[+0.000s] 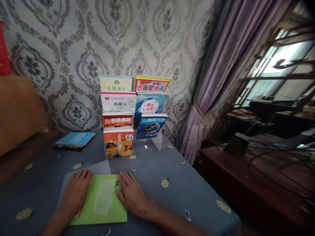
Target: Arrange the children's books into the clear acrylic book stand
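Note:
A book with a bright green cover and a pale block of print lies flat on the table before me. My left hand rests along its left edge, fingers stretched forward and slightly blurred. On the opposite side, my right hand lies with fingers extended over the right edge, the thumb lower on the cover. A bit of red and white shows at the lower left edge, beside my left wrist. Under the book's upper left, a lighter grey flat sheet sticks out; its kind is unclear.
Several books stand in tiers on a clear stand, among them an orange book and a blue earth book. A blue book lies at the back left of the grey tablecloth. Right of the curtain is a dark red cabinet with cables.

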The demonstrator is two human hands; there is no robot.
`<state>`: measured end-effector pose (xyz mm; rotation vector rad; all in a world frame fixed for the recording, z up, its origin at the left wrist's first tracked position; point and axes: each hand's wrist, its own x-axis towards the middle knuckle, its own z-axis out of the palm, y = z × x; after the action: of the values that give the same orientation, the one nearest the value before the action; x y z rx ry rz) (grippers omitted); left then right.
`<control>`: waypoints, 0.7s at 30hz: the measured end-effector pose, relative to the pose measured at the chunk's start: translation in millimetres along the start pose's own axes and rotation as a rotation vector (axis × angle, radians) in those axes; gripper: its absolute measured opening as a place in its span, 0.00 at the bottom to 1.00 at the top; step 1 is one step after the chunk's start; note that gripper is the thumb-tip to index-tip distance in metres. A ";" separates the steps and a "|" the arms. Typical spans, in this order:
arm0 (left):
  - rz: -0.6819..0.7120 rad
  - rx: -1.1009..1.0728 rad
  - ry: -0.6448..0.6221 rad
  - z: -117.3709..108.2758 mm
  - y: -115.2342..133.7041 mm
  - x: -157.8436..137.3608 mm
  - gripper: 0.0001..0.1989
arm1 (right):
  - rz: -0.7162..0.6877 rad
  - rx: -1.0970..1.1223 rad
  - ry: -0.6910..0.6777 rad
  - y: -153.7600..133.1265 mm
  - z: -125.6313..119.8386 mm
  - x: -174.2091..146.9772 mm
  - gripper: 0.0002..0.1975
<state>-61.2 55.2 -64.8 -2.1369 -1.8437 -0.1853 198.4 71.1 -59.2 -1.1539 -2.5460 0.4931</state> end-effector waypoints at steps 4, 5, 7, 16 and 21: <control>0.235 -0.043 0.135 37.8 35.0 1.4 0.29 | 0.012 0.021 0.018 0.0 2.7 0.0 0.29; 0.307 -0.060 0.185 48.6 44.2 2.0 0.30 | 0.013 0.019 0.018 0.2 3.7 0.4 0.29; 0.379 -0.077 0.237 66.3 57.7 3.6 0.32 | 0.011 0.015 0.016 1.3 5.3 0.9 0.30; 0.191 0.043 0.191 70.2 3.4 -10.4 0.30 | 0.010 0.019 0.037 6.8 8.0 1.0 0.30; 0.141 -0.014 0.149 66.7 -35.7 -21.9 0.27 | -0.003 0.005 0.048 5.4 5.6 0.0 0.29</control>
<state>-106.8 60.0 -128.9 -2.1878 -1.6081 -0.3164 199.6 73.4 -66.5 -1.1460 -2.5046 0.4648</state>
